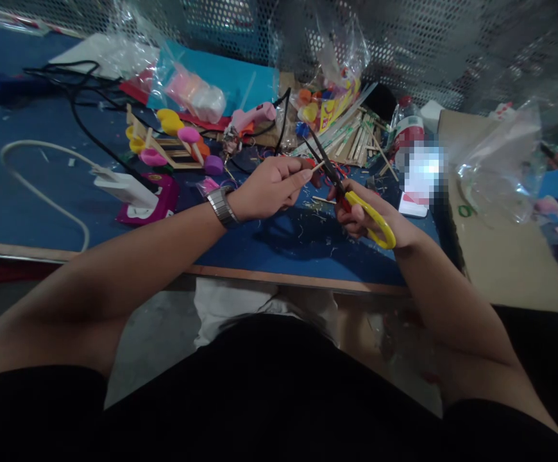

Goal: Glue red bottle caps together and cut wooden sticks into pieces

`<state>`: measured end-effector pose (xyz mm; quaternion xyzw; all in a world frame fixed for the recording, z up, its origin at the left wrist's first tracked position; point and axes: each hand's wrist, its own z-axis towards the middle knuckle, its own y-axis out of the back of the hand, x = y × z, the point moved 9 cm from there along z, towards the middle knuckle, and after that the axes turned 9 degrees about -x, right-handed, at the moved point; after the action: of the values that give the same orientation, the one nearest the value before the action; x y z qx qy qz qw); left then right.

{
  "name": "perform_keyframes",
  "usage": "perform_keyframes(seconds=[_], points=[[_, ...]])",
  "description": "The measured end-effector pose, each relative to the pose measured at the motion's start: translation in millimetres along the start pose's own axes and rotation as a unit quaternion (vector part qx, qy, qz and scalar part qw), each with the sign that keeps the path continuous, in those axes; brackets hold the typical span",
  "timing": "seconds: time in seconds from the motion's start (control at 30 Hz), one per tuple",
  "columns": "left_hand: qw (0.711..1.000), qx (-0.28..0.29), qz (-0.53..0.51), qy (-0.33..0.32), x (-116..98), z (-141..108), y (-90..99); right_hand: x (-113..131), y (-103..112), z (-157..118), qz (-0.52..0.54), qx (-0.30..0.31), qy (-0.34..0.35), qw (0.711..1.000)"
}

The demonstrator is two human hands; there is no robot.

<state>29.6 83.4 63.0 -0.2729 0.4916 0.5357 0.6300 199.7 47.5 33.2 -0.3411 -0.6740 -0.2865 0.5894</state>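
Pinched between the thumb and fingers of my left hand (272, 186) is a thin wooden stick (318, 166), its tip pointing right. My right hand (363, 215) is closed around the yellow handles of a pair of scissors (337, 176). The scissors' dark blades are parted and point up and left. The stick's free end lies at the blades; I cannot tell whether they touch it. Behind my left wrist stands a small wooden stick frame (173, 151) with yellow, pink, orange and purple pieces on it.
A pink glue gun (254, 117) lies behind my left hand. Wooden sticks (358, 138) are heaped behind the scissors. A purple power socket (166, 196) with a white plug sits at left. At right are a bottle (406, 122), a lit phone (414, 204) and a cardboard sheet (500, 250).
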Motion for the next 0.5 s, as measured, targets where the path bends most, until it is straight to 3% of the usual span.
perform_keyframes(seconds=[0.37,0.5], points=[[0.999,0.009,-0.04,0.004,1.8,-0.9,-2.4,3.0,3.5,-0.6,0.005,-0.03,0.003,1.0],[0.999,0.01,-0.038,0.007,4.0,-1.1,-2.3,-1.5,2.7,-1.4,0.004,-0.015,-0.01,1.0]])
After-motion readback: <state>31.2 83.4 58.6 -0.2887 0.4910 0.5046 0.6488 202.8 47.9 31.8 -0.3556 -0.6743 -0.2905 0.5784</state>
